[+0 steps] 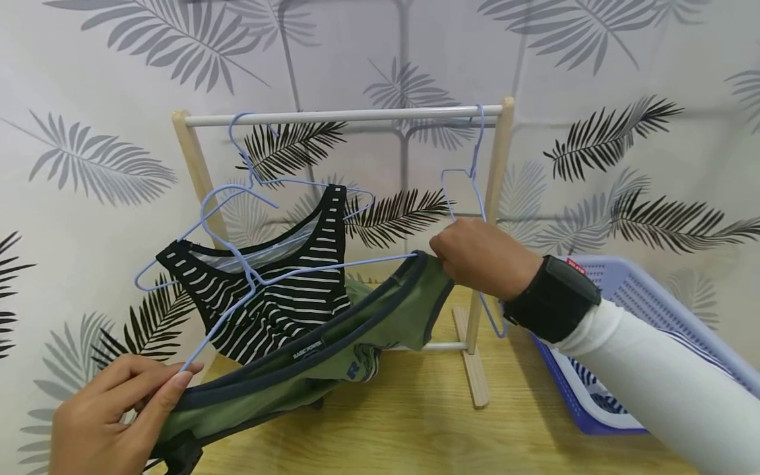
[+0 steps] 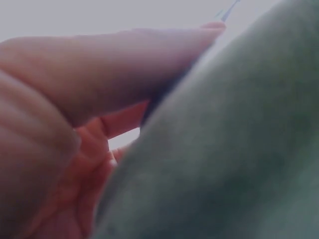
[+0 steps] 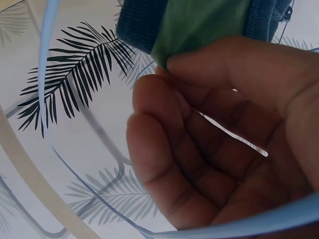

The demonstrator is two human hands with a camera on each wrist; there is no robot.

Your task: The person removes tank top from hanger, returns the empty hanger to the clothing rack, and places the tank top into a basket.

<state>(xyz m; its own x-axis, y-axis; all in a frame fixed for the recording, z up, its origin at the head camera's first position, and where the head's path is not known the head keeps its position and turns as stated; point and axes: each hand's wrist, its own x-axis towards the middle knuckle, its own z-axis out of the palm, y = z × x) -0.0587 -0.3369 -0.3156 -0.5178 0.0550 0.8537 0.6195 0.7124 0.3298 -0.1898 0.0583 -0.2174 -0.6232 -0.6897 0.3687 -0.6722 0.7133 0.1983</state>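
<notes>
The near left hand point(image 1: 109, 412) (pinching the blue hanger point(image 1: 332, 266) too) and far right hand point(image 1: 483, 257) are pinching 2 ends of the green garment point(image 1: 380, 330), apparently keeping it taut.

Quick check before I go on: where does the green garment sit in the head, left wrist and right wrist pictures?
Head: the green garment stretches across the lower middle, between left hand and right hand.
Left wrist: blurred, filling the right side.
Right wrist: top centre, at the fingertips.
Shared landmark: black leaf print, in head and right wrist; left wrist's background is washed out.
</notes>
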